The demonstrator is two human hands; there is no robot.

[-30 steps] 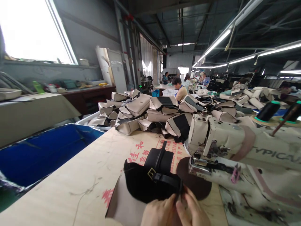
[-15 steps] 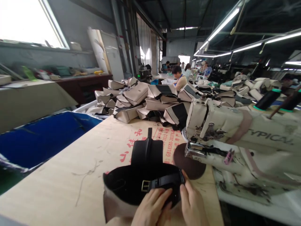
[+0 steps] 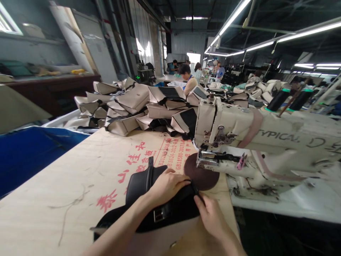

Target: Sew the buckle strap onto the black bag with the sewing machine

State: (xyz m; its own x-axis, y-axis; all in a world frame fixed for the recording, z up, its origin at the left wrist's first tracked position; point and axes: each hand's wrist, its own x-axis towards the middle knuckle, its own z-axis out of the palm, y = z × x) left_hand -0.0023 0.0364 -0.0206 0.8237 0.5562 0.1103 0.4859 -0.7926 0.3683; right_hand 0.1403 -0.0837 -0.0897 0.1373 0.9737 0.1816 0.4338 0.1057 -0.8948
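A black and beige bag (image 3: 176,209) lies on the wooden table, its black flap (image 3: 138,183) spread away from me. A dark strap with a metal buckle (image 3: 160,214) crosses its opening. Reaching over the bag, my left hand (image 3: 169,185) pinches the far part of its right edge. My right hand (image 3: 209,213) grips the same edge nearer to me, thumb and fingers closed on it. The sewing machine (image 3: 229,124) stands just right of the bag, beside a dark brown round pad (image 3: 201,172).
Many beige and black bags (image 3: 133,99) are piled along the back of the table (image 3: 66,170). A blue-lined bin (image 3: 39,153) stands at the left. Thread spools (image 3: 278,99) top the machine. A person (image 3: 188,80) sits beyond the pile.
My left hand has moved from the buckle strap up to the bag's right edge. The bag has turned and tilted, and the view has shifted right.
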